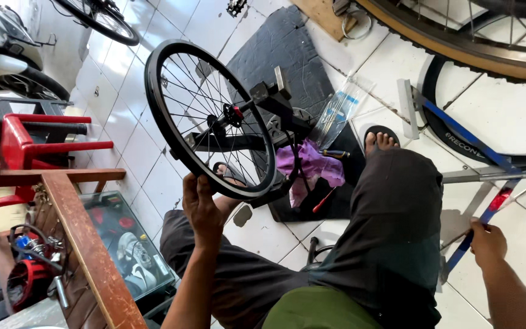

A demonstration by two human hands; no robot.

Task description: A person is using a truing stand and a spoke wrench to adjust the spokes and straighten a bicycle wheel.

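Black rim and spokes: the bicycle wheel [209, 119] is sitting upright in a truing stand [278, 106] on the tiled floor [135, 146], at about 11 o'clock from the seated person. Their left hand [202, 207] is closing its grip around the rim's lower edge. At 3 o'clock, the right hand [488, 242] is wrapping its grip around a blue metal bar [467, 240]. Beyond the stand, a purple rag [315, 167] and a red-handled screwdriver [324, 200] are lying on a dark mat [287, 49].
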